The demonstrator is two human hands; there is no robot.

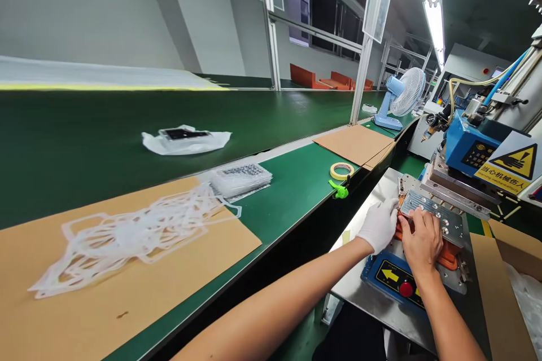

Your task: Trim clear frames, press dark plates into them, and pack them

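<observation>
My left hand (378, 227), in a white glove, reaches to the left end of a press fixture. Its fingers are closed there, and what lies between them is hidden. Bare and bent at the fingers, my right hand (422, 240) grips the near edge of a silver metal plate (453, 223), its thumb close to my left fingertips. Beneath both hands shows an orange fixture block (449, 254). The fixture rests on a blue machine base (375, 275) with a red button (406, 289) and yellow arrows. Above and behind the plate hangs the press head (461, 183).
A warning sign (510, 162) is on the press. Left of it runs a green bench with yellow tape (342, 170), a bright green tool (340, 189), stacked clear sheets (242, 179) and tangled white plastic frames (135, 237) on cardboard. A fan (400, 98) stands behind; a cardboard box (493, 287) is right.
</observation>
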